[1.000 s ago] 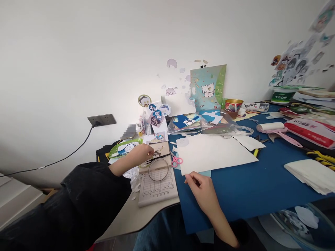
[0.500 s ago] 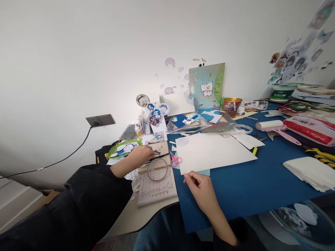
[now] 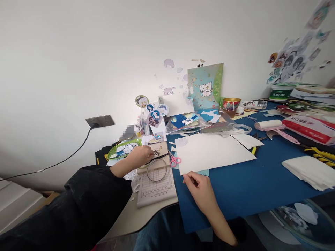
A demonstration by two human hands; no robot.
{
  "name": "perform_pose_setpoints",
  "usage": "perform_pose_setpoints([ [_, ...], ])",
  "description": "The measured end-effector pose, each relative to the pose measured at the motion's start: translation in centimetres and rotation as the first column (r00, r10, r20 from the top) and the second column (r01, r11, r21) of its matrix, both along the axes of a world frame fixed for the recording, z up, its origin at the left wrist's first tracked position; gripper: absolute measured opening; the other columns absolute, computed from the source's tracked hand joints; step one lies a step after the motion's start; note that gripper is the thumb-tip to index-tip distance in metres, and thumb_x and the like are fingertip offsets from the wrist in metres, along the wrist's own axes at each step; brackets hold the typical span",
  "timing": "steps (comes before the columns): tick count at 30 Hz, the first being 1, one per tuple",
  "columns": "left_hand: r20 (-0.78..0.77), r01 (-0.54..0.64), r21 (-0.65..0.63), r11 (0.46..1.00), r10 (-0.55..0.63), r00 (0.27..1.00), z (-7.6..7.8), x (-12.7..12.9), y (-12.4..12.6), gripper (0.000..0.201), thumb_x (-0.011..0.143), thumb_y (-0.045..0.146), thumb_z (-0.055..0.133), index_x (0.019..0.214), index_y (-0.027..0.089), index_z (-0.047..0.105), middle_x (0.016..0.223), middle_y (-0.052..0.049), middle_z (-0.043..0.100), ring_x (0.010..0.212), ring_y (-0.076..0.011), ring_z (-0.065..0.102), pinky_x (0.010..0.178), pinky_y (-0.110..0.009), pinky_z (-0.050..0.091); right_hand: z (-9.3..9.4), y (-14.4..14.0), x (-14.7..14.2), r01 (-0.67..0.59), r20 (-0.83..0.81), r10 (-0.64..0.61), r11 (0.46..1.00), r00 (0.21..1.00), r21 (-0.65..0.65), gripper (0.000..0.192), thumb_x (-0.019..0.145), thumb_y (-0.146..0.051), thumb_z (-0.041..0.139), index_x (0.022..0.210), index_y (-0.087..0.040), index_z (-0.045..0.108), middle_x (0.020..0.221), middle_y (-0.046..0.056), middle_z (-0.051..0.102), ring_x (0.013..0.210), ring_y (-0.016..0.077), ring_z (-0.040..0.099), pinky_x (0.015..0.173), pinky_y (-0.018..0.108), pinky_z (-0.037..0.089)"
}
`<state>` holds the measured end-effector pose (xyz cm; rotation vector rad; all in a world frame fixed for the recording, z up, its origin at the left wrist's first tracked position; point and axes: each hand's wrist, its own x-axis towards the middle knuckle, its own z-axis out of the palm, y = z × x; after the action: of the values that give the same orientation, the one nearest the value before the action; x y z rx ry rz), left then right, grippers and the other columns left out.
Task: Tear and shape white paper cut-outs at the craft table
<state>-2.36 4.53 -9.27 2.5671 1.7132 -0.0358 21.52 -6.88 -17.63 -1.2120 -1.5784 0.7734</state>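
Note:
My left hand [image 3: 140, 156] is reaching left over a tan card [image 3: 162, 149] with a small dark cartoon cutout on it. Its fingers are pressed together and point down at the cutout's left side; what they hold, if anything, is hidden. My right hand [image 3: 200, 190] rests by the near left corner of a large white paper sheet [image 3: 214, 150], thumb against curled fingers. Whether anything is pinched there I cannot make out. Pink-handled scissors [image 3: 175, 160] lie between the two hands. Just below my left hand a thin ring [image 3: 147, 170] lies on a printed form pad [image 3: 157, 191].
A green tray [image 3: 113, 152] of paper cutouts stands left of my left hand. Behind the sheet are plastic bags [image 3: 197, 127] with paper scraps. To the right lie a pink lint roller [image 3: 285, 135], folded white tissues [image 3: 306, 170] and a red-and-white packet [image 3: 314, 129] on the blue mat [image 3: 235, 184].
The view has shifted very slightly. Both hands keep nearly the same place and pose, and no object has visibly moved.

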Motion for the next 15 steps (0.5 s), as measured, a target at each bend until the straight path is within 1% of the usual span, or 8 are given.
perform_pose_setpoints([
  [3, -0.047, -0.015, 0.022, 1.000, 0.016, 0.999, -0.03, 0.06, 0.00, 0.025, 0.082, 0.027, 0.049, 0.074, 0.017, 0.071, 0.087, -0.012, 0.072, 0.080, -0.0247, 0.064, 0.067, -0.031, 0.044, -0.06, 0.04, -0.01, 0.000, 0.002, 0.000, 1.000, 1.000, -0.003, 0.037, 0.089, -0.038, 0.044, 0.062, -0.018, 0.058, 0.050, -0.005, 0.033, 0.048, 0.0100, 0.029, 0.047, 0.024, 0.022],
  [7, -0.062, -0.073, 0.051, 0.996, 0.076, 0.995, 0.08, 0.18, -0.09, 0.025, 0.079, 0.025, 0.048, 0.075, 0.017, 0.071, 0.087, -0.012, 0.072, 0.079, -0.0251, 0.064, 0.063, -0.030, 0.043, -0.05, 0.02, 0.00, -0.006, -0.001, 0.006, 1.000, 1.000, -0.019, 0.037, 0.090, -0.039, 0.043, 0.063, -0.018, 0.057, 0.051, -0.005, 0.033, 0.049, 0.0101, 0.029, 0.048, 0.025, 0.022],
  [12, 0.010, -0.178, 0.049, 0.983, 0.178, 0.984, 0.48, 0.00, 0.04, 0.024, 0.076, 0.028, 0.049, 0.076, 0.019, 0.071, 0.084, -0.008, 0.073, 0.077, -0.0230, 0.065, 0.060, -0.027, 0.043, -0.09, 0.01, 0.02, 0.006, -0.001, -0.006, 1.000, 1.000, -0.017, 0.037, 0.089, -0.038, 0.044, 0.062, -0.018, 0.057, 0.051, -0.005, 0.034, 0.049, 0.0101, 0.029, 0.048, 0.025, 0.022],
  [15, 0.071, -0.222, 0.000, 0.975, 0.221, 0.973, 0.44, -0.29, 0.53, 0.025, 0.076, 0.032, 0.050, 0.076, 0.020, 0.071, 0.082, -0.006, 0.074, 0.075, -0.0213, 0.066, 0.059, -0.026, 0.044, -0.13, 0.00, -0.01, 0.005, -0.005, -0.005, 1.000, 1.000, -0.019, 0.037, 0.089, -0.039, 0.045, 0.062, -0.018, 0.057, 0.051, -0.005, 0.035, 0.049, 0.0100, 0.029, 0.048, 0.024, 0.022],
])
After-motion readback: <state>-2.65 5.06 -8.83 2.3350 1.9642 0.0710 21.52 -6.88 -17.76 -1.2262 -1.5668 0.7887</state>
